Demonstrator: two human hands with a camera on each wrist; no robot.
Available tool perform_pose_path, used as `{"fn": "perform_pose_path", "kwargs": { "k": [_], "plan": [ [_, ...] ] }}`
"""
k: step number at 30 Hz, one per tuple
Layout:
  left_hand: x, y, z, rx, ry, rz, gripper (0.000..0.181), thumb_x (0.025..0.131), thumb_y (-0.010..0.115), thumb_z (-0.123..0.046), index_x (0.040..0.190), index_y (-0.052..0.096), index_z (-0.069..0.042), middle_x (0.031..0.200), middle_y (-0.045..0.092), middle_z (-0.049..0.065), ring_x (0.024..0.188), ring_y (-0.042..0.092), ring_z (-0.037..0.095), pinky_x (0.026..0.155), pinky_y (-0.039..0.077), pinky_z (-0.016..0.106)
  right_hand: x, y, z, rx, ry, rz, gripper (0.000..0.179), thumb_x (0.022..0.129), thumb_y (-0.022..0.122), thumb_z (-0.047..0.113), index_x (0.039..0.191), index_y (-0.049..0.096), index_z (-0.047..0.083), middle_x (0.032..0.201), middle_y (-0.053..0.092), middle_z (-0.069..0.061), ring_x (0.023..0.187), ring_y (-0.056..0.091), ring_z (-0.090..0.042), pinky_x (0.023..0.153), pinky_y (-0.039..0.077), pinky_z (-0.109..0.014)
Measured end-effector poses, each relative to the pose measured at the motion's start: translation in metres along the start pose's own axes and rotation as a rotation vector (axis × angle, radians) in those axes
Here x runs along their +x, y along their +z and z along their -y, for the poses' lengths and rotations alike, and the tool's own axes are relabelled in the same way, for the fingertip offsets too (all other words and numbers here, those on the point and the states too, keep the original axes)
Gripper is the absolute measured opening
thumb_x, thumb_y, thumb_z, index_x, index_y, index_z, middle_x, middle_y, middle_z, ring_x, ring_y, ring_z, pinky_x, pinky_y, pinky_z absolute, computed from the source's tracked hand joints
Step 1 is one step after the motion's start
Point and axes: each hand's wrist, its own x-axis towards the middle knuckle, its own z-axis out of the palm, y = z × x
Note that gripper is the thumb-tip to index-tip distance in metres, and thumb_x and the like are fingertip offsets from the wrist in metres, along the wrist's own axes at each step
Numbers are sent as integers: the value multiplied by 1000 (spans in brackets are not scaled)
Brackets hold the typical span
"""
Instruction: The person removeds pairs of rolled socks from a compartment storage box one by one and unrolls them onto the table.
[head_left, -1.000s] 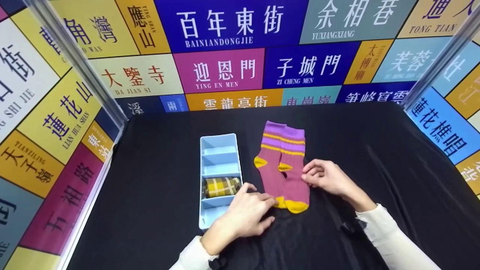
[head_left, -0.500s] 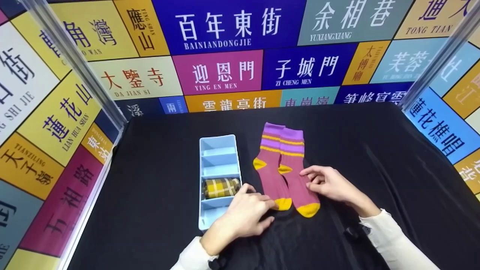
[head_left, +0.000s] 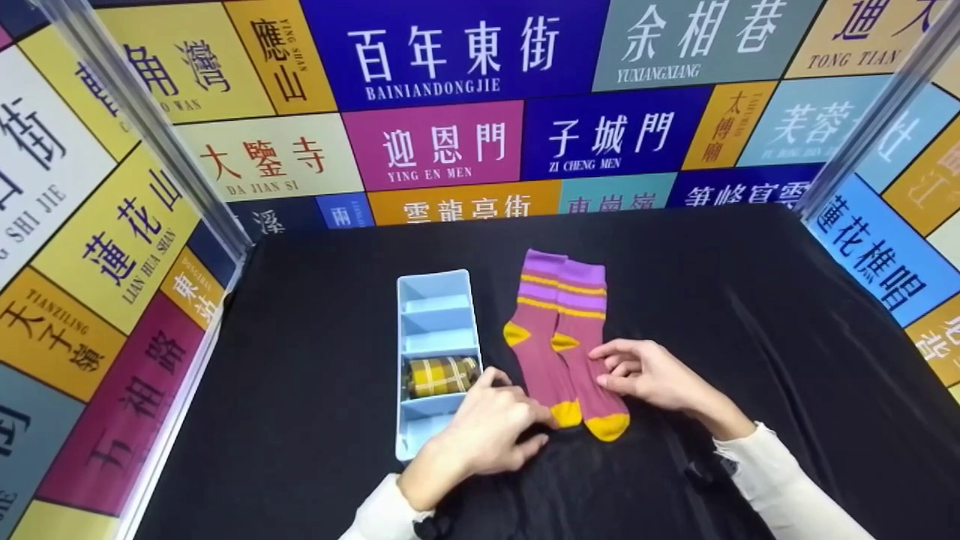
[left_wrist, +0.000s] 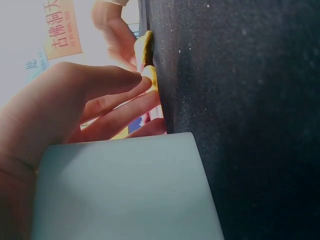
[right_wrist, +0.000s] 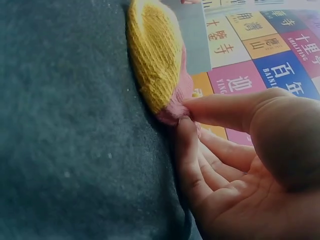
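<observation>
I found the pair of socks [head_left: 574, 330] flat and side by side between the two hands, cuffs farthest from them and yellow toes nearest. The bodies were dusky pink, the heels yellow, and the cuffs purple with yellow stripes. The cuffs met along their edges.

I recorded the right hand [head_left: 660, 377] on the outer side of the sock nearest it. Its thumb and index finger were brought together in a narrow pinch on the pink fabric close to the yellow toe, as the right wrist view confirmed. The other fingers lay loosely bent behind that pinch.

I noted the left hand [head_left: 495, 426] palm down at the toe of the other sock, its fingers loosely spread and a fingertip touching the yellow knit.

Just beyond the outer edge of the left hand stood a light blue box [head_left: 437, 349], divided into four compartments in a row running away from that hand. A rolled yellow-and-brown plaid item [head_left: 441, 376] occupied the second compartment from the near end. I could not tell whether the left hand touched the box wall.

A black cloth covered the worktop [head_left: 315, 360] beneath both hands. White sleeves [head_left: 787, 480] reached the wrists. Well beyond the hands, I observed panels [head_left: 435, 52] of coloured blocks bearing Chinese characters and romanised names, with a metal post [head_left: 187, 150] at the far-left corner.
</observation>
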Motion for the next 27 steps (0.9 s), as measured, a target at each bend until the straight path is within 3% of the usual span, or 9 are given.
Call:
{"fn": "perform_pose_path", "kwargs": {
  "k": [8,14,17,20,27],
  "plan": [
    [1,-5,1,-80,-24,-9,20,100,71,-41,116,81,-34,106,81,-19,100,71,7,101,43,41,3,-4,7,-236,-50,-124,23,100,80,26,120,79,16,78,68,2,63,62,-11,61,50,-23],
    [2,-18,9,-241,-58,-62,21,104,69,-34,121,81,-29,111,81,-16,101,73,8,89,50,32,10,3,19,-148,-132,-124,19,102,77,19,118,79,11,88,80,-3,70,73,-20,67,60,-26],
    [2,-29,19,-320,-97,-135,22,104,70,-28,123,81,-25,112,82,-12,101,74,10,89,56,30,14,8,28,-117,-202,-95,20,102,76,19,120,78,10,98,83,-6,78,77,-24,72,63,-28],
    [-1,-39,35,-363,-163,-228,23,105,69,-22,125,80,-19,116,82,-6,109,75,15,99,59,35,18,13,39,-137,-248,-80,21,101,78,20,120,78,13,105,83,-5,82,77,-20,75,63,-30],
    [-19,-45,93,-422,-376,-504,24,100,70,-7,120,81,-13,120,81,0,118,74,21,108,55,41,29,25,64,-185,-302,-36,21,100,79,21,122,77,19,116,82,-5,100,78,-12,89,66,-37]
  ]
}}
